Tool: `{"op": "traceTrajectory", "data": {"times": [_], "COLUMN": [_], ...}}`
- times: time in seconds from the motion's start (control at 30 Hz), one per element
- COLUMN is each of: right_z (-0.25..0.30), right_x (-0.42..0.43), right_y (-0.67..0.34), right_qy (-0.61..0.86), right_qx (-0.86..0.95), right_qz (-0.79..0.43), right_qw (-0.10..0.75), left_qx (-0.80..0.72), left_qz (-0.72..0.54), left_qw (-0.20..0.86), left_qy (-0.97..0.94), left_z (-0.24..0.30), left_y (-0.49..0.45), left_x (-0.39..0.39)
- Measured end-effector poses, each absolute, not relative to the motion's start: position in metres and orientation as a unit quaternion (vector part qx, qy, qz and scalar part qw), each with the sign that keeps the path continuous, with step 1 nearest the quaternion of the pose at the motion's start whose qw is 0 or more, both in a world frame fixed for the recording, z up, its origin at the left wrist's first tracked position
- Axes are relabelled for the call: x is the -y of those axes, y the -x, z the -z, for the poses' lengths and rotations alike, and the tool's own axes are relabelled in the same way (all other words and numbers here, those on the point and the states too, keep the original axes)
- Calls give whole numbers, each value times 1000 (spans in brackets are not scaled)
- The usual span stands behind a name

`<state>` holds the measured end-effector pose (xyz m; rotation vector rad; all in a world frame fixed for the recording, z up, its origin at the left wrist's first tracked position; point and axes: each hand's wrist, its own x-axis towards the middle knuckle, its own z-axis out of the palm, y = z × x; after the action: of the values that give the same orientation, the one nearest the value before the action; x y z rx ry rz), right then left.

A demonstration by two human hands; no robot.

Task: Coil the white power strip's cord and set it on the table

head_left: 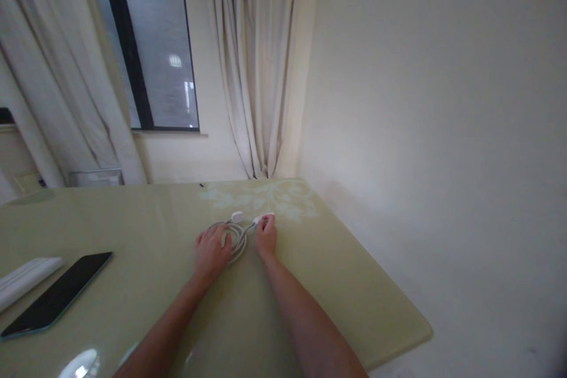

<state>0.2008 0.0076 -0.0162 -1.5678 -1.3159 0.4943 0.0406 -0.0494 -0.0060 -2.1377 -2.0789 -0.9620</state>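
Note:
A coiled pale cable [240,243] lies on the table in front of me. My left hand [213,249] rests over the coil's left side, its fingers and thumb curled around the loops. A white plug-like end [237,217] lies on the tabletop just beyond the coil. To the right, my right hand [266,237] pinches the cable's other white end [257,220], partly hidden by the fingers. A short stretch of cable runs from that end back to the coil.
The table [345,283] has a glossy pale green top. At left lie a dark flat tablet-like object [57,295] and a white folded item [29,280]. A small dark object [201,185] sits near the far edge. Curtains [257,71], a window and a wall [425,130] stand behind.

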Motion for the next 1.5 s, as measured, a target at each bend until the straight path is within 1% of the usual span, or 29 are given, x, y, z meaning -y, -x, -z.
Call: {"op": "traceTrajectory", "data": {"times": [0.07, 0.13, 0.2, 0.33, 0.47, 0.53, 0.6, 0.63, 0.73, 0.83, 0.97, 1.03, 1.1, 1.17, 1.27, 1.4, 1.5], "right_z": [16, 16, 16, 14, 15, 15, 14, 11, -5, -36, -85, -106, -124, -139, -152, -156, -153], "right_x": [-6, -6, -5, -6, -7, -6, -7, -9, -22, -45, -65, -62, -50, -34, -9, 6, 7], "right_y": [-201, -200, -198, -195, -197, -197, -197, -197, -199, -208, -225, -230, -232, -232, -231, -232, -232], "right_qy": [655, 661, 666, 665, 648, 632, 609, 594, 535, 460, 380, 342, 272, 244, 261, 290, 300], "right_qx": [546, 552, 561, 575, 564, 546, 516, 496, 422, 348, 286, 269, 280, 361, 531, 681, 725], "right_qz": [-202, -201, -204, -221, -261, -294, -338, -364, -438, -476, -484, -478, -476, -465, -372, -239, -201], "right_qw": [483, 467, 448, 422, 440, 465, 499, 519, 586, 663, 734, 763, 788, 770, 715, 629, 587], "left_qx": [712, 743, 741, 677, 565, 500, 397, 366, 314, 275, 276, 314, 353, 374, 365, 294, 260], "left_qz": [345, 381, 405, 478, 570, 609, 656, 668, 692, 711, 725, 704, 674, 670, 709, 714, 700], "left_qw": [-14, -71, -128, -233, -334, -380, -461, -482, -496, -513, -527, -516, -501, -477, -459, -535, -568], "left_qy": [611, 545, 519, 510, 494, 484, 446, 432, 420, 394, 347, 373, 413, 429, 391, 343, 347], "left_z": [5, 6, 5, 2, -9, -22, -43, -55, -93, -122, -136, -136, -134, -132, -136, -151, -165], "left_y": [-23, -5, 7, 1, -29, -45, -57, -62, -71, -69, -58, -55, -55, -58, -62, -59, -57], "left_x": [50, 50, 48, 43, 45, 47, 47, 47, 38, 26, 16, 15, 17, 18, 20, 29, 41]}}
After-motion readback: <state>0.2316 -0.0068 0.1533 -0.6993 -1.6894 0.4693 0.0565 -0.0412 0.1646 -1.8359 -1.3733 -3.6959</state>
